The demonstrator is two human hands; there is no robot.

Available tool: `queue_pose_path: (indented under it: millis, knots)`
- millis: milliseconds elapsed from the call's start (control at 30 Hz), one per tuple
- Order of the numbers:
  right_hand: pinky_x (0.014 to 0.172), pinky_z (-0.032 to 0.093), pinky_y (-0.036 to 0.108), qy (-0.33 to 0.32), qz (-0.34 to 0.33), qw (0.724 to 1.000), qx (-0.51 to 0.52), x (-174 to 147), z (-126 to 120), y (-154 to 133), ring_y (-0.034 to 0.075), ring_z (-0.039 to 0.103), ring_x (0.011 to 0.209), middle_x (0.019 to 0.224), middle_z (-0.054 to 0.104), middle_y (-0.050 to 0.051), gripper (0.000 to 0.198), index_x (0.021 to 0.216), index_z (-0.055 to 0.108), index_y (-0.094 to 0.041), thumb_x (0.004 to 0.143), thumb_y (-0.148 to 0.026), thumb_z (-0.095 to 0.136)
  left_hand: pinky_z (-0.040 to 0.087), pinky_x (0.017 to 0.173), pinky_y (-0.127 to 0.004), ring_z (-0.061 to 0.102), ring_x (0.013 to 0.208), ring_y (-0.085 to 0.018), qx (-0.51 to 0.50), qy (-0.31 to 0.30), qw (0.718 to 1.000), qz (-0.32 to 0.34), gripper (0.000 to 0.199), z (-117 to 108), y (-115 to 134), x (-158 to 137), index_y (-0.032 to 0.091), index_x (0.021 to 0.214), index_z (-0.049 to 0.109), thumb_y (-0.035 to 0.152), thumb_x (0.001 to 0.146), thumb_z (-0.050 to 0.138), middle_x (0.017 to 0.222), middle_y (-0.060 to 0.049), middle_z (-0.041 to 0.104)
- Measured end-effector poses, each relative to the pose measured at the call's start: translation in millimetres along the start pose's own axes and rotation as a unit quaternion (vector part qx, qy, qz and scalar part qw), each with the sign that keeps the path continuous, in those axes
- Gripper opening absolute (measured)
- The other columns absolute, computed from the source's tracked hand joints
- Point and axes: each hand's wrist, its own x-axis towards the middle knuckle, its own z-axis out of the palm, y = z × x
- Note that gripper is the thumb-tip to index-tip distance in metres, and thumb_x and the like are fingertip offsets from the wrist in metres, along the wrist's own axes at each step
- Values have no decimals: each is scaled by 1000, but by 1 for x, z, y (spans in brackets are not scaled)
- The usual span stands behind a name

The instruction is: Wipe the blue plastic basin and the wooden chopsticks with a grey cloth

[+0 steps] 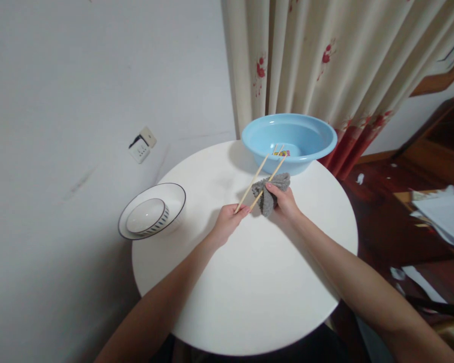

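Observation:
My left hand (229, 220) is closed round the lower ends of two pale wooden chopsticks (252, 182), which slant up and away to the right, spread apart at their far ends. My right hand (283, 199) grips a grey cloth (267, 202) and presses it with the thumb against the right chopstick. Part of that chopstick is covered by the cloth. Just beyond the chopstick tips is a light blue plastic basin (318, 154). Inside it two thin sticks and a small colourful label show on the bottom.
A small bowl (147, 216) with a striped outside sits in a larger dark-rimmed white bowl (176, 194) at the left edge of the round white table (249, 292). A wall with a socket (139, 149) stands left; a curtain (298, 60) hangs behind. Papers (444, 214) lie at right.

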Motion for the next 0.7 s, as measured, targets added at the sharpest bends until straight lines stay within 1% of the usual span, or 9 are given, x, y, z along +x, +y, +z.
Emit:
queue_pose_path:
  millis: [100, 267, 367, 467, 567, 700]
  knots:
    - [83, 63, 32, 22, -33, 999, 16, 8, -5, -7, 18, 73, 85, 94, 80, 0, 40, 94, 73, -23, 63, -33, 95, 16, 55, -29, 28, 55, -10, 5, -4, 1000, 3, 52, 1, 0, -1, 15, 81, 73, 66, 69, 79, 52, 8, 33]
    - [86, 63, 34, 47, -61, 996, 33, 15, -12, -16, 20, 75, 89, 97, 80, 1, 38, 97, 72, -23, 66, -31, 91, 13, 54, -29, 25, 53, -9, 18, -11, 1000, 4, 53, 0, -1, -1, 14, 82, 73, 66, 71, 77, 52, 8, 34]
    - [90, 63, 36, 57, -69, 995, 37, 17, -14, -18, 20, 75, 92, 99, 80, 1, 37, 99, 72, -24, 67, -31, 90, 12, 53, -29, 24, 52, -8, 21, -9, 1000, -2, 55, -1, -2, -2, 13, 83, 74, 66, 71, 77, 52, 9, 33]
    - [90, 63, 35, 61, -61, 996, 31, 16, -13, -15, 20, 75, 92, 100, 80, 1, 37, 99, 72, -25, 68, -33, 90, 14, 53, -29, 26, 52, -8, 22, 2, 1000, 0, 54, 0, -2, -2, 14, 82, 74, 66, 69, 78, 52, 8, 36]
    - [86, 62, 35, 44, -44, 998, 14, 11, -9, -8, 20, 74, 88, 96, 79, 2, 38, 98, 72, -24, 68, -36, 92, 19, 54, -27, 32, 55, -9, 16, 16, 1000, 10, 53, 1, -2, -1, 14, 81, 74, 65, 68, 80, 55, 5, 44]
    - [81, 61, 32, -13, -11, 1000, -23, -2, -1, 5, 18, 72, 80, 89, 79, 1, 38, 92, 75, -22, 65, -38, 95, 24, 54, -25, 39, 58, -10, 8, 32, 999, 18, 52, 3, -1, 1, 14, 82, 75, 63, 67, 82, 58, 3, 49]
